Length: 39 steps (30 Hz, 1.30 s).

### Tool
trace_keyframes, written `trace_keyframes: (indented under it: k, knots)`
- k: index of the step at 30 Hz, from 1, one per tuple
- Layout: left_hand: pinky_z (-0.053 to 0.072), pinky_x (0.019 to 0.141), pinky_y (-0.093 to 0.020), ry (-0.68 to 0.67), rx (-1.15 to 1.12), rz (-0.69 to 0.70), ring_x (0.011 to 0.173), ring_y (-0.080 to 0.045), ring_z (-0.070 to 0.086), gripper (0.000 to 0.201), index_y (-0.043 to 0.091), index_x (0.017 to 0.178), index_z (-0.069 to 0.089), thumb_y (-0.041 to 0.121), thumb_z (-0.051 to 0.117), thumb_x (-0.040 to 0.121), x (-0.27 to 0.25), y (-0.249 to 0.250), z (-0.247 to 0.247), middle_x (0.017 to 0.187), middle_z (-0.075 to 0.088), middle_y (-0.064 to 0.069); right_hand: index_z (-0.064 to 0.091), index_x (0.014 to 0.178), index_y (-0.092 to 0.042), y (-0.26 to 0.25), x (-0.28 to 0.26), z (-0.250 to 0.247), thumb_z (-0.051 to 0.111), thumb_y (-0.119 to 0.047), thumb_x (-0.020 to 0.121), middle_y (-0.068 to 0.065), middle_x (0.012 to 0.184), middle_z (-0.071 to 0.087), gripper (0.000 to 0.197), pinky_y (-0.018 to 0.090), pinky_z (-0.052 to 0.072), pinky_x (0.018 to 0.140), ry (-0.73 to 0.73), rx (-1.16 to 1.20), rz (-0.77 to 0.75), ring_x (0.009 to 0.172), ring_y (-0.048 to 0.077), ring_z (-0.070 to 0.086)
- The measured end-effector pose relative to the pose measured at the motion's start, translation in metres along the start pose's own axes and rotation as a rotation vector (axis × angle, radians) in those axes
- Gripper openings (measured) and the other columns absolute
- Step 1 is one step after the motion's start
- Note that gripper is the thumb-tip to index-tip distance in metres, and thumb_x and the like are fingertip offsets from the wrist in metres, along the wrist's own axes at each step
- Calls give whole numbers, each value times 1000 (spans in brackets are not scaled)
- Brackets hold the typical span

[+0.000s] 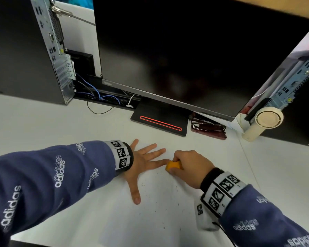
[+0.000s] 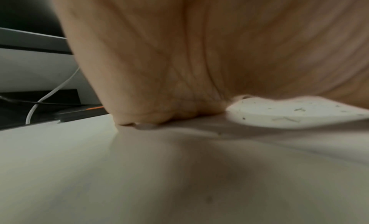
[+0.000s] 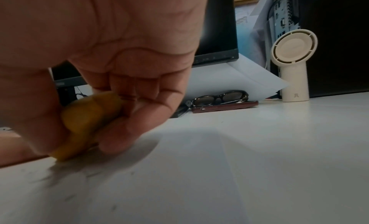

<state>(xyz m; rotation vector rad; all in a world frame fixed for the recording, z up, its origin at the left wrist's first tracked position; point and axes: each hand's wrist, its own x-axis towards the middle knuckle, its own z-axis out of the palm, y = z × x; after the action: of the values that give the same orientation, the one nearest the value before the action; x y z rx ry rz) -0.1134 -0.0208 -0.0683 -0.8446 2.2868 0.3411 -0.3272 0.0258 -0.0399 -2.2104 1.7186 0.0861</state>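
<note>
A sheet of white paper [image 1: 159,202] lies on the white desk, dotted with small dark crumbs. My left hand [image 1: 143,163] presses flat on it, fingers spread and straight. Just right of those fingertips my right hand [image 1: 187,166] grips a yellow eraser [image 1: 173,166] and holds its end against the paper. In the right wrist view the eraser [image 3: 87,121] sits pinched between thumb and curled fingers [image 3: 127,126], touching the sheet. The left wrist view shows only the palm [image 2: 179,61] bearing down on the paper [image 2: 289,112].
A dark monitor [image 1: 185,50] on a black base [image 1: 161,122] stands behind the hands. Glasses on a maroon case [image 1: 209,130] and a cream handheld fan [image 1: 264,122] sit at the right. Computer towers [image 1: 25,50] flank both sides, with cables [image 1: 100,98] at the back left.
</note>
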Motion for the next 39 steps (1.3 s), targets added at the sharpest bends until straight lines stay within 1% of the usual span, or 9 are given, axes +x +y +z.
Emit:
trace_keyframes:
  k: [8,13,16,19,24,29,31,35,39]
  knots:
    - [-21,111,-76,5,-15,-11,143,-20,-48,156,44,149,-39,82,80,55,0,1,0,152,-54,13,60,110,-21,-25,-10,3,57,-44,96,1,95,68,27,37,56,74,-33,-14,-112,84,21,65]
    - [-21,112,-75,8,1,-26,144,-20,-46,155,47,148,-40,82,80,55,5,1,3,153,-54,14,62,103,-20,-51,-38,11,56,-48,95,-3,86,65,30,34,53,68,-262,-118,-302,79,21,63]
    - [-19,111,-77,-8,9,-24,144,-21,-46,157,46,147,-41,83,80,54,4,2,0,152,-54,12,56,99,-23,-31,-12,-6,52,-45,96,-6,81,56,23,32,48,67,-135,-186,-175,80,21,60]
    - [-17,112,-78,-2,5,-23,146,-23,-44,156,44,148,-40,81,80,56,3,4,-1,155,-52,10,57,102,-19,-18,2,-10,48,-40,97,2,90,60,23,33,51,70,8,-213,-67,85,27,64]
    - [-17,110,-78,6,6,-39,143,-22,-47,159,49,145,-43,87,79,49,8,0,5,151,-55,14,65,98,-18,-55,-34,10,54,-45,95,1,88,69,29,34,55,69,-256,-182,-317,78,23,65]
    - [-13,112,-79,17,21,-16,146,-24,-44,155,41,149,-39,84,77,56,5,3,0,156,-51,9,54,92,-23,-23,10,-12,52,-44,95,1,89,61,21,32,52,69,-49,-232,-60,81,23,62]
    - [-15,112,-79,25,7,-16,146,-23,-44,156,41,149,-39,84,79,55,6,1,3,156,-51,11,59,94,-19,-35,3,-1,50,-39,95,1,86,63,23,31,50,67,-33,-214,-101,77,24,61]
    - [-20,111,-77,38,0,-23,145,-22,-46,159,46,147,-40,87,78,49,8,-3,8,153,-53,14,57,82,-18,-69,-27,10,50,-42,93,-3,71,56,28,30,47,61,-210,-205,-292,65,19,55]
    - [-16,112,-78,19,30,-22,145,-23,-45,154,37,154,-33,87,75,56,8,1,3,155,-52,9,51,86,-21,-41,11,-9,51,-43,93,-2,81,56,23,31,49,65,-60,-218,-88,76,23,60]
